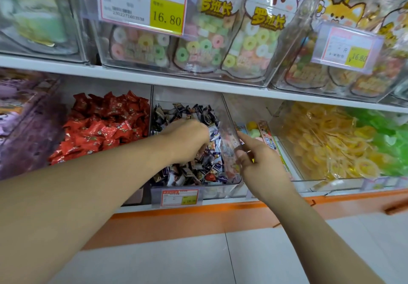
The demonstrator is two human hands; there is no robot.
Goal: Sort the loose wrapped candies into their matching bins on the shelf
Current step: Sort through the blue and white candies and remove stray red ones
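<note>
A clear middle bin (229,116) on the lower shelf holds dark and white wrapped candies (198,169). One red-wrapped candy (209,176) lies among them near the front. My left hand (187,140) reaches down into this bin with fingers curled into the pile; what they grip is hidden. My right hand (254,158) is at the bin's right wall, index finger stretched up along it, other fingers curled, nothing visibly held. To the left a bin of red wrapped candies (101,129) is heaped full.
A purple-candy bin (24,118) stands far left. Right of the middle bin lie a pastel candy package (262,133) and a bin of yellow ring candies (326,142), then green ones (384,138). The upper shelf (132,75) carries clear boxes of bagged gummy rings. An orange base edge (198,217) runs below.
</note>
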